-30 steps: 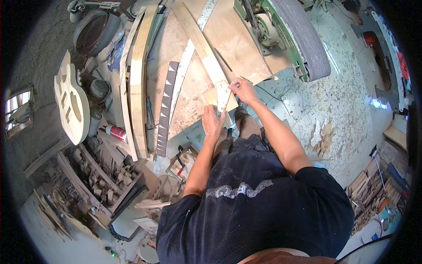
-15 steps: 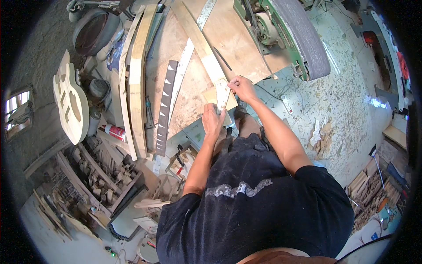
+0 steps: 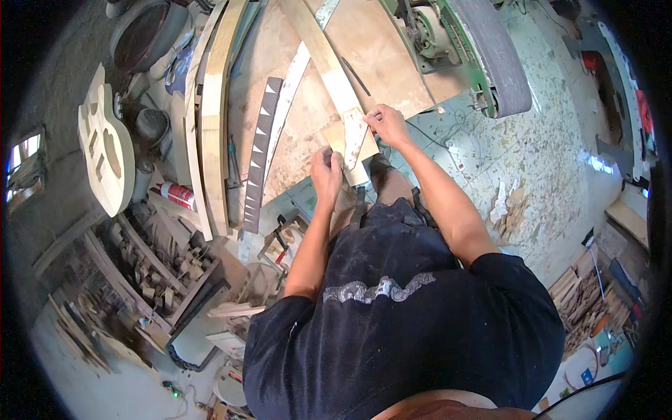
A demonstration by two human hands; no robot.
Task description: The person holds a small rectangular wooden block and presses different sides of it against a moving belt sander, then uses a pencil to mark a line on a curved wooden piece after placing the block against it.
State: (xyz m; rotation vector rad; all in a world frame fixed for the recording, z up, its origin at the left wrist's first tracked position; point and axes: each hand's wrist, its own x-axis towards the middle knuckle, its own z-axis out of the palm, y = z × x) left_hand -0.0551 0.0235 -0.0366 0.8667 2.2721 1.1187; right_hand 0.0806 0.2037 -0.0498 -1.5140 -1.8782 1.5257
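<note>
At the left, the guitar body (image 3: 108, 143) sits lower and further left in view, since the camera has shifted a little. Right of it, the long wooden boards (image 3: 215, 119) and the dark fretboard (image 3: 263, 157) with white triangular inlays keep their places. The left hand (image 3: 326, 178) has changed most: half a second ago its fingers touched the near end of the pale, speckled template (image 3: 353, 136); now it is just left of it, fingers curled. I cannot tell whether it holds anything. The template lies, as before, on the near end of the wooden plank (image 3: 322, 59), its near tip now uncovered. The right hand (image 3: 387, 126) stays at its far right edge, fingertips bunched narrowly; whether they pinch it is unclear. Further right stands the belt sander (image 3: 500, 63).
</note>
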